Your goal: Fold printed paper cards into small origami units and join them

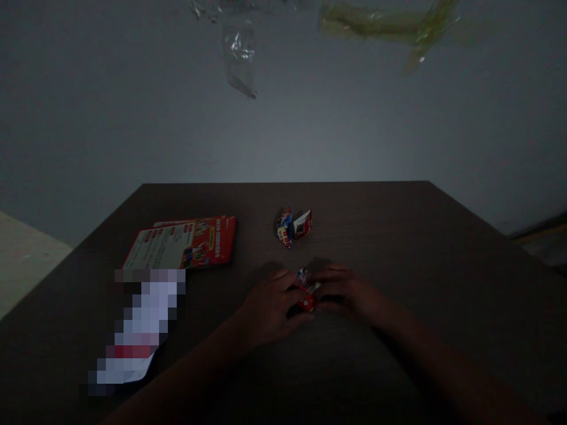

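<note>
Low over the table, both of my hands meet around a small printed paper piece (305, 303) in red, white and blue. My left hand (272, 304) has its fingers and thumb closed about the piece's left side. From the other side, the bent fingers of my right hand (349, 289) grip its right edge. Fingers cover much of the piece, so its full shape is hidden. Just beyond the hands stand two bent printed pieces: a blue, red and yellow one (284, 229) and a white one with a red edge (303, 225).
At the left on the dark table (363, 212) lie red printed booklets or cards (224, 242), stacked. Nearer me is a pale, pixelated item (142, 321). A wall (354, 130) rises behind the table, with yellowish tape (376, 23) and a clear plastic scrap (241, 56) on it.
</note>
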### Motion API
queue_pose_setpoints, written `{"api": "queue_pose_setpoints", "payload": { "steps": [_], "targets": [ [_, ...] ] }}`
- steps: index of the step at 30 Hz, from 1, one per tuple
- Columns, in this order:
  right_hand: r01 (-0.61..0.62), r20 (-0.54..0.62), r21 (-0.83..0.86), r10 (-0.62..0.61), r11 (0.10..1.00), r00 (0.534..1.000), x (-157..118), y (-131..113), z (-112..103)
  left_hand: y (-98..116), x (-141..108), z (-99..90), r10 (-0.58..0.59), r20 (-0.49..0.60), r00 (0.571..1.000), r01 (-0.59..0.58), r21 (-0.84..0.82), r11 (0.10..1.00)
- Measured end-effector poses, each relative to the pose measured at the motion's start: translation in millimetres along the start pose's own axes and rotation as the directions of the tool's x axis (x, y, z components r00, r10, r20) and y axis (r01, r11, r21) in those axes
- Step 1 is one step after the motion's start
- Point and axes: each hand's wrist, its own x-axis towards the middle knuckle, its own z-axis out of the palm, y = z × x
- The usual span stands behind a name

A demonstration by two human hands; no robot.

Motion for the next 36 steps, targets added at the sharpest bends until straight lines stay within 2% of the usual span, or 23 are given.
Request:
{"api": "queue_pose_setpoints", "payload": {
  "steps": [8,12,17,21,30,36],
  "targets": [
    [0.024,-0.01,-0.014,-0.024,1.0,1.0,0.2,2.3,-0.9,-1.0,0.4,-5.1,0.016,-0.008,1.0,-0.016,-0.064,0.998],
    [0.017,0.0,-0.088,-0.017,0.996,1.0,0.2,-5.4,-2.1,-3.0,-0.6,-4.5,0.032,-0.015,0.999,-0.033,-0.063,0.997],
    [-0.008,0.004,-0.231,0.009,0.973,1.0,-1.6,-15.0,0.2,-5.9,-3.2,5.1,0.061,-0.019,0.998,-0.058,0.133,0.989],
    [0.013,0.035,-0.264,-0.004,0.964,0.999,-1.8,-15.0,3.4,-4.3,-7.6,13.4,0.049,-0.009,0.999,-0.045,0.289,0.956],
    [0.007,0.045,-0.3,0.007,0.954,0.999,-5.5,-11.0,4.4,3.1,-10.8,8.7,-0.081,-0.026,0.996,0.084,0.407,0.909],
    [-0.007,0.0,-0.349,0.008,0.937,1.0,-6.8,-9.5,7.1,1.3,-10.9,10.1,-0.138,-0.039,0.99,0.141,0.427,0.893]
  ]
}}
